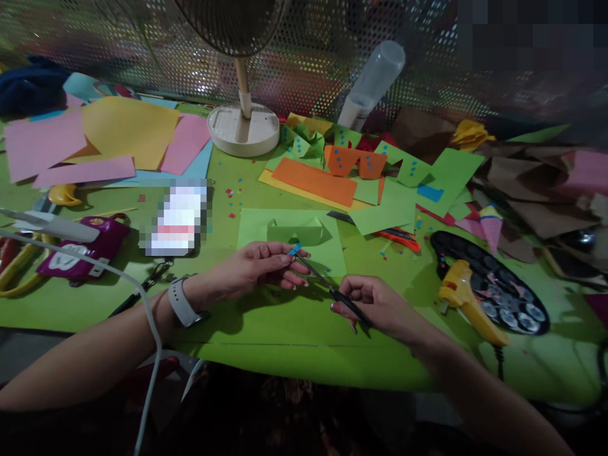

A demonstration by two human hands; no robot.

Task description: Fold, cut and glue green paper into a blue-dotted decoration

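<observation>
My left hand (266, 269) pinches a tiny blue paper piece (294, 249) between thumb and forefinger, over the green table. My right hand (373, 304) is closed around a slim tool with a black handle (351, 308); its thin dark shaft reaches to the blue piece, and its exact kind is unclear. Just beyond my fingers, a folded green paper cutout (295, 232) stands on a light green sheet (254, 228). Farther back are orange paper glasses (356, 163) with blue dots on them.
A yellow glue gun (460, 285) rests against a black palette (513, 297) on the right. An orange cutter (403, 239) lies partly under green paper. A phone (175, 218), a purple power strip (90, 247) and a white cable (152, 323) are on the left. Behind stands a fan (244, 130).
</observation>
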